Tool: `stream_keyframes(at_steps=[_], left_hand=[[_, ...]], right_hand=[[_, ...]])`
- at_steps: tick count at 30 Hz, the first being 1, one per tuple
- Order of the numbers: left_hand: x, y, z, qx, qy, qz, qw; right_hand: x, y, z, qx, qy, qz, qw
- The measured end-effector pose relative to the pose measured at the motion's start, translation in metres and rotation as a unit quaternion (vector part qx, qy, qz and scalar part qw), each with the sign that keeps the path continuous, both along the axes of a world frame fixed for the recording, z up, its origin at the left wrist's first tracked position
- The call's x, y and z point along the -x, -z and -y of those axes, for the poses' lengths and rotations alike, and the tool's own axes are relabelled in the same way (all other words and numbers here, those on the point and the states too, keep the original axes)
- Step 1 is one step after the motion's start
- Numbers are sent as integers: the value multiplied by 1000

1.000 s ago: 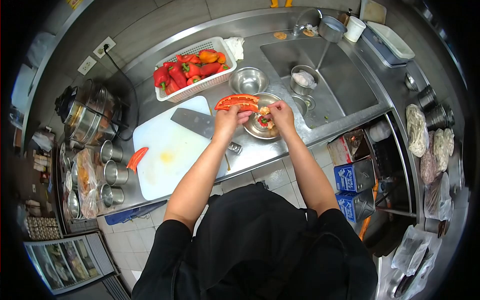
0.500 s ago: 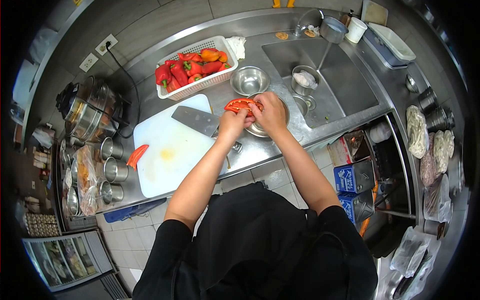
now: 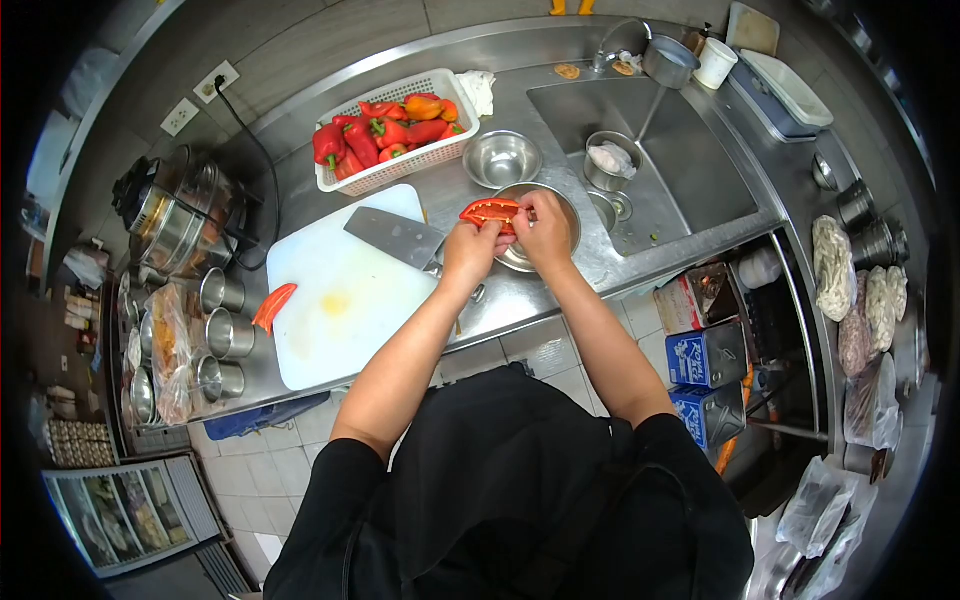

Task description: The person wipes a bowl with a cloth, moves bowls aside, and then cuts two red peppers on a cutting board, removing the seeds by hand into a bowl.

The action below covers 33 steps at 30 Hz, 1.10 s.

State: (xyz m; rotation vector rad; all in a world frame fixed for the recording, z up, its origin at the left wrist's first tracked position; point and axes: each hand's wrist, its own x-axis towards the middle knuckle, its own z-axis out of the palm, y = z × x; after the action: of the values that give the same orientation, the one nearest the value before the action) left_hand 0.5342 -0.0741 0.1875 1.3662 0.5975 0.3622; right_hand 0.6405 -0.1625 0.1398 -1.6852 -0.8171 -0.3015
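Note:
A cut red bell pepper (image 3: 484, 211), its inside with pale seeds facing up, is held over a metal bowl (image 3: 572, 213). My left hand (image 3: 470, 252) grips the pepper from the near side. My right hand (image 3: 543, 234) has its fingers closed at the pepper's right end; its fingertips are partly hidden. To the left, a cleaver (image 3: 393, 237) lies on the white cutting board (image 3: 340, 340), its handle near my left wrist. A cut red pepper piece (image 3: 273, 306) rests at the board's left edge.
A white basket (image 3: 400, 174) of red and orange peppers stands behind the board. Beside it is a second metal bowl (image 3: 501, 162). The sink (image 3: 700, 190) at right holds a metal pot (image 3: 611, 180). Metal containers (image 3: 232, 334) stand at left.
The pepper has tilted slightly in my hands, and both hands have shifted a little over the bowl. The board, cleaver and basket stay in place, with a slight shift of the view.

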Motion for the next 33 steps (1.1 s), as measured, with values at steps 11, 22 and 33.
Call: stream_keyframes(at_steps=[11,22,33], left_hand=[[-2,19,-13,-140,-13,-25,990],[-3,9,-17,-87,-8,-60,994],[-7,32,-17,-279,-3,-41,959]], right_hand=[[-6,10,7,111,59,-61,990],[11,-23,10,117,25,54,991],[8,-19,4,68,-32,59,995]])
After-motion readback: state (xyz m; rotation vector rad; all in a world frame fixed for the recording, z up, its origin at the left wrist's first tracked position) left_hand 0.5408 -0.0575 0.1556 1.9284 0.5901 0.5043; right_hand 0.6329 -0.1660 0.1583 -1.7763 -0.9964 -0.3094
